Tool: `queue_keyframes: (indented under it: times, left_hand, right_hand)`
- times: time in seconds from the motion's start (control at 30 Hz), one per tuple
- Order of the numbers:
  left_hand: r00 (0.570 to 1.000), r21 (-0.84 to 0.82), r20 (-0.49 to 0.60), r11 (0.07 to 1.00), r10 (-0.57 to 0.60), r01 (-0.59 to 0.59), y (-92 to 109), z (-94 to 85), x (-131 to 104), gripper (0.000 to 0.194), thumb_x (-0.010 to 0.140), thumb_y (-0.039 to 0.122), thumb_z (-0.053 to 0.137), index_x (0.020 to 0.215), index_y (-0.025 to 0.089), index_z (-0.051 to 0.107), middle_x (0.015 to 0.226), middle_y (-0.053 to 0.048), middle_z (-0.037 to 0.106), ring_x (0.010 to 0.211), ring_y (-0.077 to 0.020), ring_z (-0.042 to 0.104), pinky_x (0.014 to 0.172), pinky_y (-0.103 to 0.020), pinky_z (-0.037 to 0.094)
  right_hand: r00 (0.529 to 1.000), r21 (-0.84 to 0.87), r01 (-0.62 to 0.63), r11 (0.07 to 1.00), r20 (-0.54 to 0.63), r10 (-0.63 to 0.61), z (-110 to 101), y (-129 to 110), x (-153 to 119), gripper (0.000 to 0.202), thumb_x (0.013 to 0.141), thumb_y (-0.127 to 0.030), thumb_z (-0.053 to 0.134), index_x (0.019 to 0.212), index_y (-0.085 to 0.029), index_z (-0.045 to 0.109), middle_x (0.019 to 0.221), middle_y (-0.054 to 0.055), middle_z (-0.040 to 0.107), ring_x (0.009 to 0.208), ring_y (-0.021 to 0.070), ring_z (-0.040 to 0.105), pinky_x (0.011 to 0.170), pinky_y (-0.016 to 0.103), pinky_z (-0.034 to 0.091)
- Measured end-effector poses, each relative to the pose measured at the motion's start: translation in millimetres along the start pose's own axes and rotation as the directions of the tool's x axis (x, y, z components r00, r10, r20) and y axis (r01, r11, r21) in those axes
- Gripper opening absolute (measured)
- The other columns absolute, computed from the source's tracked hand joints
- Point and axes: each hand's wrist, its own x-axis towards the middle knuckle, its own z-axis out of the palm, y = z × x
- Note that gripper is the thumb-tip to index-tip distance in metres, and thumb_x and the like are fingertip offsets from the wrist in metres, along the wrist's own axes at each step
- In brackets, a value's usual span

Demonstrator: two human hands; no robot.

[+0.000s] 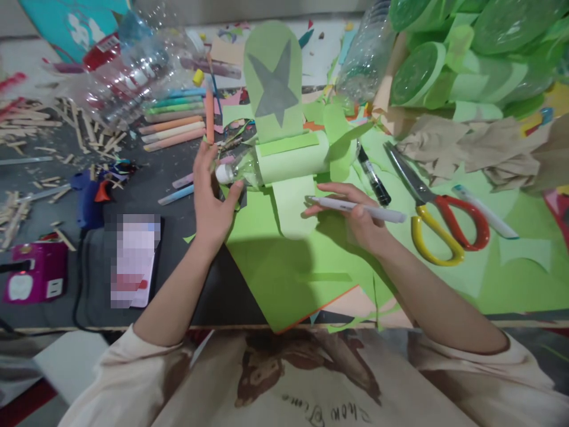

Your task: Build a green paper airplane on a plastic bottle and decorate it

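A plastic bottle wrapped in light green paper (291,159) lies sideways on green sheets, its white cap (224,174) to the left. Paper wings stick out from it; the upper wing (269,59) bears a dark grey star (276,84), the lower wing (294,207) is plain. Green fins (340,142) stand at its right end. My left hand (216,198) is around the cap end, fingers and thumb apart, with the cap between them. In my right hand (355,213) is a white pen (377,211), its tip over the lower wing.
Red-and-yellow scissors (444,219) and a black marker (373,177) lie to the right. On the left are a phone (136,261), a blue glue gun (88,198), a magenta box (35,273) and wooden sticks. Clear bottles (128,71) and green-wrapped bottles (471,71) stand behind.
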Motion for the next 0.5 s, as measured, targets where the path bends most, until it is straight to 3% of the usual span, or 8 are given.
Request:
queue_keyframes:
  times: [0.17,0.33,0.43,0.5]
  left_hand:
    - [0.996,0.127,0.092,0.992,-0.006,-0.006,8.1,-3.5,4.3,0.062,0.091,0.071,0.049,0.141,0.035,0.047,0.163,0.001,0.034,0.155,-0.0273,0.023,0.126,-0.047,0.030]
    - [0.992,0.167,0.129,0.986,0.007,-0.029,15.6,0.5,2.8,0.054,0.100,0.066,0.031,0.143,0.038,0.045,0.164,0.009,0.026,0.157,-0.0282,0.012,0.125,-0.052,0.026]
    - [0.998,0.261,0.068,0.965,-0.017,-0.001,21.0,-2.8,-0.8,0.057,0.099,0.064,0.035,0.149,0.037,0.041,0.165,-0.001,0.023,0.151,-0.0325,0.025,0.122,-0.055,0.028]
    - [1.000,0.307,0.007,0.952,-0.006,0.004,24.9,-6.7,-3.9,0.060,0.096,0.062,0.042,0.149,0.035,0.040,0.160,-0.009,0.031,0.146,-0.0336,0.033,0.119,-0.055,0.029]
  right_hand:
    - [1.000,-0.010,-0.004,1.000,0.019,0.004,-2.1,-0.8,0.0,0.050,0.095,-0.066,0.046,0.123,-0.031,0.067,0.093,0.002,0.080,0.093,0.0219,0.076,0.095,0.045,0.054]
    - [0.998,-0.043,0.009,0.999,0.058,-0.007,-4.1,0.8,-0.4,0.050,0.094,-0.064,0.048,0.121,-0.028,0.069,0.093,0.004,0.080,0.089,0.0207,0.076,0.086,0.040,0.058]
    - [0.997,-0.033,-0.012,0.999,0.080,0.014,-3.8,0.5,0.0,0.049,0.094,-0.064,0.050,0.121,-0.027,0.069,0.095,0.006,0.080,0.090,0.0207,0.076,0.083,0.039,0.059]
    - [0.996,-0.030,-0.007,1.000,0.084,0.010,-3.6,0.1,0.3,0.049,0.094,-0.063,0.051,0.119,-0.026,0.070,0.094,0.006,0.080,0.090,0.0206,0.076,0.083,0.039,0.060]
